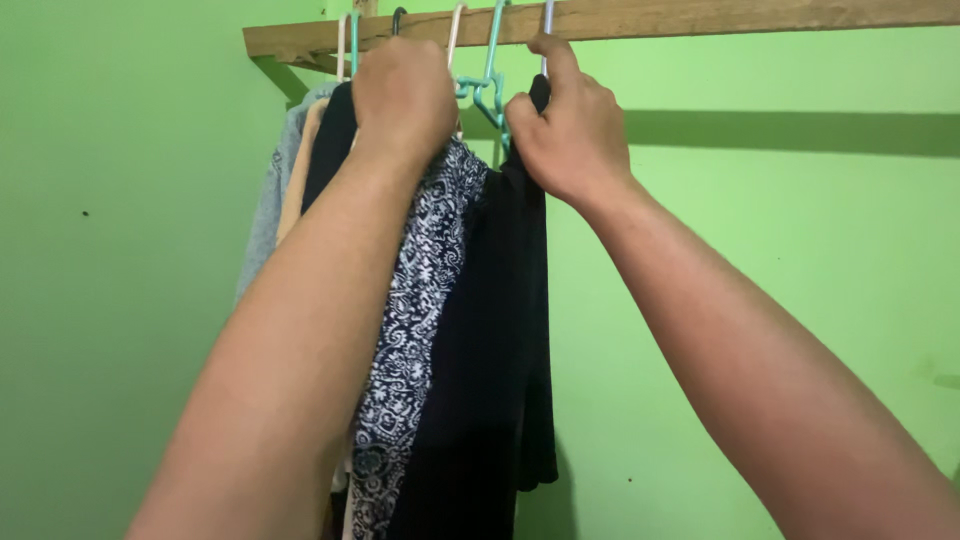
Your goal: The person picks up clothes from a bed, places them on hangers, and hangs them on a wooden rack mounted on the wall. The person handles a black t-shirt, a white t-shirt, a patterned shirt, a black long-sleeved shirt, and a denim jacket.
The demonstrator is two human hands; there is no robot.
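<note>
While garments (480,330) hang, both hands grip hangers (487,85).

Garments (470,330) hang from hangers (488,85) on the beam (700,17), against the wall (800,250).

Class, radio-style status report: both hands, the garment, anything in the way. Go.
Left hand closed on hanger tops at wooden rail. Right hand gripping black garment, finger on hook. Patterned garment crowding alongside.

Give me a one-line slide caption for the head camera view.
Left hand and right hand grip hangers on a wooden rail, above a black garment.
</note>
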